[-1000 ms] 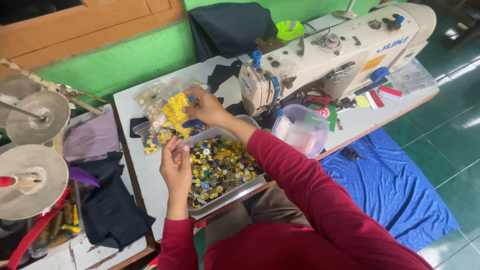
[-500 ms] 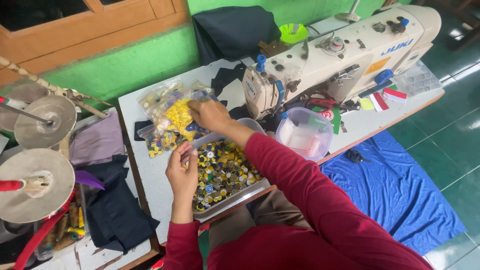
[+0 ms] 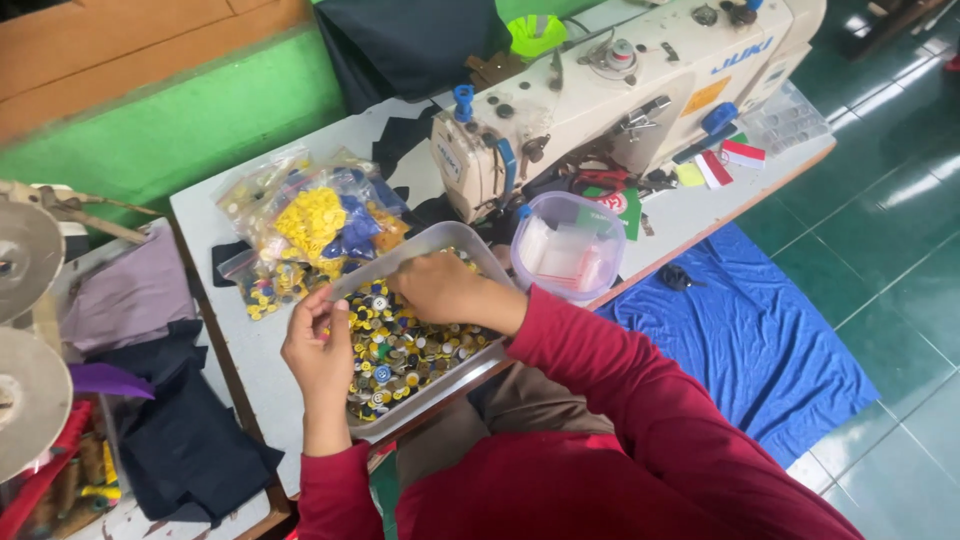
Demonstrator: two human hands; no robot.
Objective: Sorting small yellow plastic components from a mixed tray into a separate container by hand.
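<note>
A shallow clear tray (image 3: 455, 372) full of yellow, blue and white buttons (image 3: 400, 350) lies at the table's front edge. My right hand (image 3: 440, 290) rests palm down on the buttons near the tray's far rim, with its fingertips hidden. At the tray's left corner, my left hand (image 3: 322, 350) is curled with thumb and fingers drawn together. Anything pinched there is too small to see. Clear bags of yellow and blue buttons (image 3: 315, 225) lie just beyond the tray.
A cream sewing machine (image 3: 620, 90) stands at the back right. A clear tub with a purple rim (image 3: 565, 245) sits right of the tray. Dark and purple cloth (image 3: 140, 300) lies at left by thread cones (image 3: 25, 260). A blue cloth (image 3: 760, 350) covers the green floor.
My right hand has come back from the bags of buttons and down into the tray. The left hand stayed by the tray's left corner. The view moved closer.
</note>
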